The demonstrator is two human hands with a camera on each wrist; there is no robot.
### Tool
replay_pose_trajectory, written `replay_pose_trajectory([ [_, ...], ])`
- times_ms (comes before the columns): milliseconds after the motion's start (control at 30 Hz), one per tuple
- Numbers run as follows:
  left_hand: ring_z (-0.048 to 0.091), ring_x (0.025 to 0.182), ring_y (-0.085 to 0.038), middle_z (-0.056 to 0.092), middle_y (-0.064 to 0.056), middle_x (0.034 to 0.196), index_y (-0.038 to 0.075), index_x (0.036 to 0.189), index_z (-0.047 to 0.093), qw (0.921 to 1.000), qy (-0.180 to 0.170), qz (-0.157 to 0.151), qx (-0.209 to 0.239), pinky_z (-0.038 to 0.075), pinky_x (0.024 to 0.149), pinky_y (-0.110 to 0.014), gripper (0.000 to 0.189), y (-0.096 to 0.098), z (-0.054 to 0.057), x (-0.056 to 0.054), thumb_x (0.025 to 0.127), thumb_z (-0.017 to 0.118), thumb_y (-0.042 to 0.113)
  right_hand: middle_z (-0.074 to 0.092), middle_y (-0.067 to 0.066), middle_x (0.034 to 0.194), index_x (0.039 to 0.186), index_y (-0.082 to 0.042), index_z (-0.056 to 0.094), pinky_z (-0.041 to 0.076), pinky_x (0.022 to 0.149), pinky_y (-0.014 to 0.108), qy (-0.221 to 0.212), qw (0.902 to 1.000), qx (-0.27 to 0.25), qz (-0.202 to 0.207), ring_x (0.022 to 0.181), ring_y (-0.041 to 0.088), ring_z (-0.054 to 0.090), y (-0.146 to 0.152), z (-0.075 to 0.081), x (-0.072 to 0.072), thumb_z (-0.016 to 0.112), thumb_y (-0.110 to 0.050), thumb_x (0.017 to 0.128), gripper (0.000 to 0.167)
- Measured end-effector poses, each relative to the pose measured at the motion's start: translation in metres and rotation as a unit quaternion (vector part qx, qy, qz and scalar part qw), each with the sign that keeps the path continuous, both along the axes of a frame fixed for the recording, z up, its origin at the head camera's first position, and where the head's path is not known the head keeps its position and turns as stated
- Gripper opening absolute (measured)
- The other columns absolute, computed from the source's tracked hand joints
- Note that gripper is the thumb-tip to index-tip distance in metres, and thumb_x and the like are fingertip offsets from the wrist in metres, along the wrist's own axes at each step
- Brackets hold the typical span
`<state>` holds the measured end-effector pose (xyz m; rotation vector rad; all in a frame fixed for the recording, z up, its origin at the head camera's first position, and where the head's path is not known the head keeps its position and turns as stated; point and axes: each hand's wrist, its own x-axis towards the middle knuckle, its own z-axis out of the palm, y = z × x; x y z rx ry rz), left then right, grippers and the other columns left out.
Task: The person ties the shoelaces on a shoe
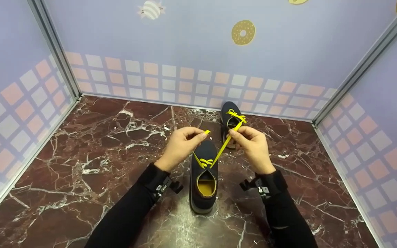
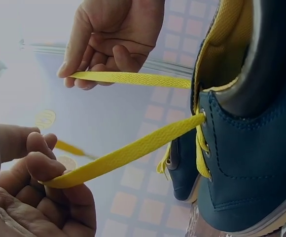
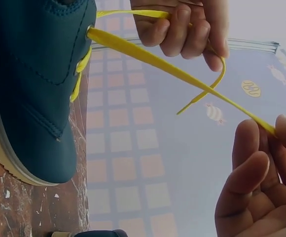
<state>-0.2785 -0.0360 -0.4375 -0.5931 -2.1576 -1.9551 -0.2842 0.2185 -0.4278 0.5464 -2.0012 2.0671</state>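
A dark blue shoe (image 1: pixel 203 201) with a yellow lining stands on the floor between my forearms, toe pointing away. Yellow laces run from its top eyelets, one to each hand. My left hand (image 1: pixel 181 146) pinches one end of the lace (image 2: pixel 128 150), with a short tail sticking out past the fingers. The other lace end (image 3: pixel 182 74) is pinched between thumb and fingers of my right hand (image 1: pixel 254 146) and pulled fairly straight. Both hands are raised above the shoe's toe, one on either side and apart from each other.
A second dark shoe (image 1: pixel 228 107), its yellow lace (image 1: pixel 235 115) tied in a bow, stands by the back wall beyond my right hand. Patterned panels (image 1: pixel 171 38) enclose the marbled floor (image 1: pixel 91 148) at the back and both sides. Small white scraps lie scattered about.
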Motion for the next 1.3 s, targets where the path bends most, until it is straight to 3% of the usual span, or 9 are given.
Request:
replay_pose_trajectory([
  [200,0.07,0.094,-0.018,0.082,-0.008,0.106,0.001,0.11,0.085,0.9991,0.003,-0.015,-0.041,0.056,0.088,-0.031,0.017,0.005,-0.002,-0.004,0.103,0.081,0.015,0.078,0.013,0.086,0.099,0.01,0.076,0.054,0.059,0.022,0.005,0.9999,0.0,0.011,0.067,0.015,0.065,-0.003,0.001,0.0,0.077,-0.004,0.104,0.015],
  [467,0.072,0.096,-0.022,0.082,-0.009,0.108,0.0,0.11,0.085,0.9952,0.018,-0.043,-0.086,0.058,0.089,-0.035,0.018,0.013,-0.008,-0.007,0.104,0.078,0.015,0.076,0.013,0.082,0.1,0.008,0.078,0.051,0.056,0.023,0.012,0.9996,0.018,0.019,0.065,0.015,0.063,-0.007,0.004,0.0,0.078,-0.007,0.104,0.016],
  [667,0.073,0.102,-0.02,0.082,-0.008,0.112,0.001,0.112,0.085,0.9938,-0.007,-0.068,-0.088,0.059,0.094,-0.036,0.018,0.019,-0.008,-0.004,0.104,0.077,0.015,0.071,0.009,0.076,0.1,0.011,0.077,0.049,0.054,0.022,0.018,0.9991,0.022,0.03,0.061,0.015,0.058,-0.007,0.003,-0.001,0.076,-0.006,0.105,0.017],
  [800,0.072,0.1,-0.018,0.081,-0.01,0.112,0.0,0.111,0.084,0.9929,-0.017,-0.084,-0.083,0.059,0.092,-0.035,0.017,0.022,-0.007,-0.003,0.104,0.077,0.013,0.069,0.011,0.075,0.1,0.01,0.076,0.049,0.054,0.023,0.017,0.9992,0.018,0.032,0.061,0.017,0.057,-0.006,0.002,-0.003,0.076,-0.006,0.105,0.017],
  [1033,0.072,0.096,-0.015,0.082,-0.01,0.109,0.001,0.11,0.085,0.9892,0.008,-0.098,-0.109,0.059,0.092,-0.034,0.016,0.026,-0.01,-0.004,0.104,0.076,0.013,0.067,0.007,0.072,0.098,0.009,0.075,0.049,0.052,0.023,0.016,0.9993,0.02,0.026,0.06,0.019,0.057,-0.005,0.001,-0.004,0.076,-0.006,0.105,0.017],
  [1300,0.07,0.088,-0.011,0.082,-0.007,0.103,0.0,0.108,0.084,0.9894,0.001,-0.112,-0.093,0.058,0.084,-0.028,0.017,0.029,-0.01,-0.001,0.103,0.08,0.016,0.068,0.008,0.073,0.097,0.008,0.075,0.049,0.053,0.022,0.012,0.9996,0.021,0.018,0.061,0.016,0.058,-0.006,0.001,-0.004,0.077,-0.007,0.105,0.017],
])
